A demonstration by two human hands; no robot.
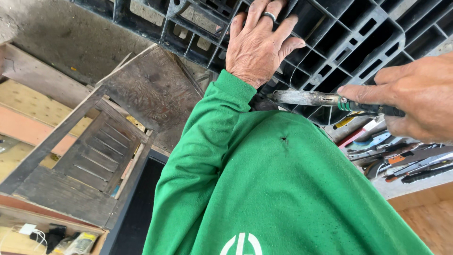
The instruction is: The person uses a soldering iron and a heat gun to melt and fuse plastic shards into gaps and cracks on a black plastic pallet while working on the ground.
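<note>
— Resting flat with fingers spread, the left hand [259, 45] is seen on the black plastic grid pallet [339, 42]. What is held by the other?

— A metal-tipped tool [325, 100] is gripped by the right hand [410, 97], its tip laid against the pallet's lower edge. Hand tools [396, 156] are scattered just below.

Green fleece sweatshirt [283, 189], long-sleeved, ribbed cuff [234, 86]; small hole noted at chest, white emblem [242, 244] printed low. Silver ring [269, 16] worn on left hand [259, 45].
</note>
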